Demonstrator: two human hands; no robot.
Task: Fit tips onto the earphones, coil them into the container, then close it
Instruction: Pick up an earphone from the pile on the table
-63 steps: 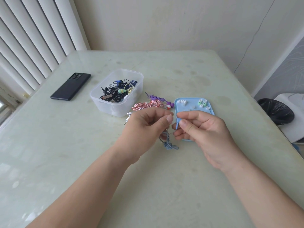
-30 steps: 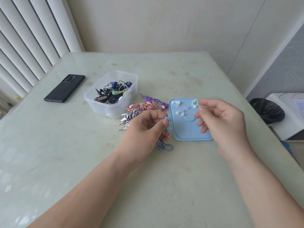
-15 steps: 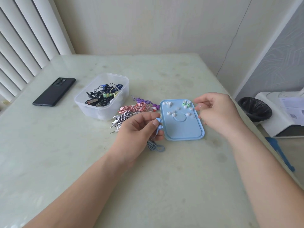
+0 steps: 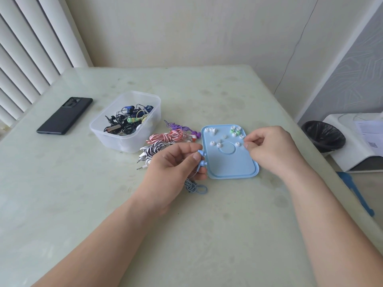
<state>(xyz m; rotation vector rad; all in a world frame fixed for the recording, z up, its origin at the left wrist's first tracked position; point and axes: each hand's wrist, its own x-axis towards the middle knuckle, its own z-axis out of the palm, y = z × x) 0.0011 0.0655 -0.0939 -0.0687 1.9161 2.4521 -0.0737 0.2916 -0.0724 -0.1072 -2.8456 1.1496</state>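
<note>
— How are the arms placed?

— Both forearms reach in from the near edge over the table (image 4: 83, 204), with the hands close together in the middle. The left hand (image 4: 176, 162) is turned thumb-up, its fingers curled, and it pinches the blue earphones (image 4: 200, 160) between thumb and forefinger just at the left rim of the blue lid (image 4: 230, 164). Their cord (image 4: 194, 186) hangs from the palm and is bunched on the table beneath.

— And the right?

— The right hand (image 4: 271, 148) sits at the lid's right edge, knuckles up, thumb and forefinger pressed tip to tip. I can't tell whether a tip is between them.

— How many tips?

— About a dozen tips (image 4: 211, 143) are scattered over the far half of the lid, mostly white, with three green ones (image 4: 234, 134) in a cluster. They're too small for an exact count.

— The container?

— One clear container (image 4: 116, 141), open, to the left, with a tangle of dark earphones inside. Between it and the lid lie three wound bundles: purple (image 4: 176, 127), pink-and-white (image 4: 167, 136) and black-and-white (image 4: 154, 149). There's also one black phone (image 4: 65, 116), far left.
</note>
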